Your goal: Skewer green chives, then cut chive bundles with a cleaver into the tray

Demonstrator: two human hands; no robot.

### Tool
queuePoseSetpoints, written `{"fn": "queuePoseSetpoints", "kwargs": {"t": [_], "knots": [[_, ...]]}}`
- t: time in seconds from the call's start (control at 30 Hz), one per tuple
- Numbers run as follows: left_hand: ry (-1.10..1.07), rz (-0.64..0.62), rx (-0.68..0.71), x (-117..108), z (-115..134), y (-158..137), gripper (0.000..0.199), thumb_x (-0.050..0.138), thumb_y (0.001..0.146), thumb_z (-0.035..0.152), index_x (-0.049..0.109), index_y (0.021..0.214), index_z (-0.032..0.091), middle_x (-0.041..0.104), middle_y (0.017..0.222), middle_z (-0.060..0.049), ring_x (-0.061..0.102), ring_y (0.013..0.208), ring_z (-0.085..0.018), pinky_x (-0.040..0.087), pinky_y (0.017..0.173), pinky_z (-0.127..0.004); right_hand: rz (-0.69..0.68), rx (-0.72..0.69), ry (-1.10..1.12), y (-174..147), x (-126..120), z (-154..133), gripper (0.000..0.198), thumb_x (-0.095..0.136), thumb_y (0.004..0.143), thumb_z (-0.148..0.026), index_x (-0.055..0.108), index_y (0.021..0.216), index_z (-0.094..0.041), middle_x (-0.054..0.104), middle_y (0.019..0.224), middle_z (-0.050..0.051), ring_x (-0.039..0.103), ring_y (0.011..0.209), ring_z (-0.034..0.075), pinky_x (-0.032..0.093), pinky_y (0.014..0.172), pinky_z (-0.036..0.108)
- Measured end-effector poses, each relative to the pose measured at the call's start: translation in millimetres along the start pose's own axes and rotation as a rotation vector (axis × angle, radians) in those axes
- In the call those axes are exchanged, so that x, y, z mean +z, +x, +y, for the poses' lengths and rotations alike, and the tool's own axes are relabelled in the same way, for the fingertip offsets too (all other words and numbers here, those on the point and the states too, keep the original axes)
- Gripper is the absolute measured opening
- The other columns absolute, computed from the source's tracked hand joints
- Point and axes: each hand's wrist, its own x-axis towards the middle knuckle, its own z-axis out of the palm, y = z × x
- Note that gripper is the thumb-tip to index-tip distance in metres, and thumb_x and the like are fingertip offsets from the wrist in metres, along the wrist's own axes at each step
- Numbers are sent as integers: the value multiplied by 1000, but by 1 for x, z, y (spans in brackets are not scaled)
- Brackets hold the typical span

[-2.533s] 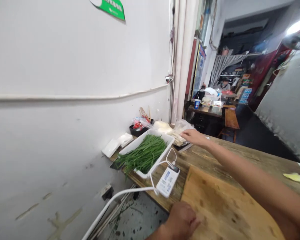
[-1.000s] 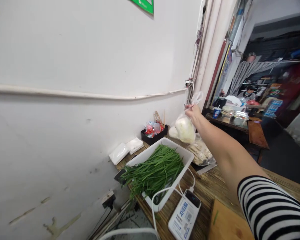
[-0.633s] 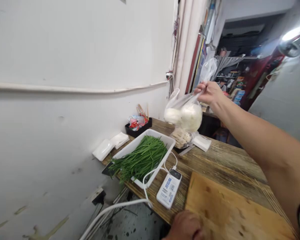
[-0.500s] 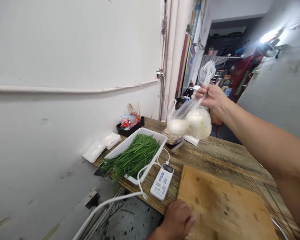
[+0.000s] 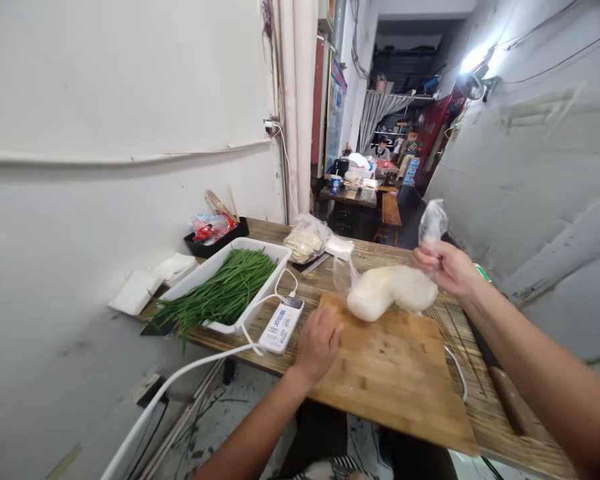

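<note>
My right hand (image 5: 445, 267) is closed round the gathered neck of a clear plastic bag (image 5: 433, 223). Inside the bag are two pale, whitish rounded lumps (image 5: 375, 293); their kind is blurred by the plastic. The bag hangs low at the far edge of a wooden cutting board (image 5: 390, 373); whether it touches the board I cannot tell. My left hand (image 5: 320, 341) is at the board's left edge, empty, fingers loosely bent and thumb apart. Beside it lies a white power bank (image 5: 281, 325) with a white cable plugged in.
A white tray (image 5: 283, 257) holds long green chives (image 5: 235, 287). Behind are a black box (image 5: 198, 248) of wrapped items and a bag of pale food (image 5: 307, 238). Thin skewers (image 5: 460, 340) and a wooden-handled tool (image 5: 510, 400) lie right of the board. Someone sits far back.
My right hand has lowered the bag from above the table's far side toward the board. My left hand has moved forward along the board's left edge. The view has swung right.
</note>
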Motion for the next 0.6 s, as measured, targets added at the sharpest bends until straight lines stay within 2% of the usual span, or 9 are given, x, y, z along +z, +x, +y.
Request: {"fn": "queuePoseSetpoints", "kwargs": {"t": [0.07,0.13,0.17,0.27,0.33,0.4,0.47,0.53,0.6], "knots": [[55,86,80,3,16,28,49,47,93,35,37,139,18,46,140,-16,39,134,-27,38,107,-46,-33,-40,-77,-28,-9,13,38,53,84,-30,35,52,-21,24,49,-5,25,48,11,30,51,26],[90,28,174,11,32,54,63,51,91,44,28,145,21,32,152,-15,24,143,-30,28,113,-50,-75,-62,-124,-51,-15,29,44,54,84,-37,32,49,-21,24,48,-4,26,48,11,29,50,27],[89,-39,202,16,39,66,67,52,90,48,26,146,22,32,152,-14,24,143,-30,26,113,-51,-88,-71,-142,-61,-17,38,47,54,84,-41,31,48,-22,24,48,-4,26,48,11,29,50,27],[35,-254,121,35,58,85,65,54,89,47,32,144,19,58,130,-14,49,125,-28,33,106,-47,-40,-129,-275,-96,-17,58,48,50,86,-52,39,50,-21,34,50,-2,34,49,13,33,51,28],[29,-309,57,43,67,84,45,53,90,38,49,131,21,68,105,-7,60,103,-24,37,99,-44,-54,-191,-502,-123,-10,66,42,47,89,-52,54,62,-20,53,64,3,49,60,16,42,59,30],[52,-255,70,44,68,73,22,49,92,29,63,108,22,69,89,-3,62,91,-20,36,95,-43,-128,-266,-771,-151,2,71,34,44,93,-46,65,83,-20,63,94,8,58,86,21,46,79,34],[69,-113,75,37,62,56,18,46,90,23,64,88,20,67,84,-4,61,88,-19,37,92,-40,-202,-314,-988,-176,15,77,29,41,95,-35,65,102,-22,61,113,9,55,105,22,42,94,38],[62,49,-18,27,47,37,15,47,87,21,60,80,18,65,79,-4,60,82,-19,42,84,-36,-245,-308,-1140,-197,25,85,28,43,93,-29,63,111,-23,61,114,8,53,109,23,38,99,42],[48,152,-186,16,27,20,11,47,84,21,57,79,19,62,74,-3,59,74,-18,45,74,-33,-265,-288,-1229,-211,29,93,31,48,87,-26,62,115,-24,62,114,8,52,112,24,34,102,46]]}}
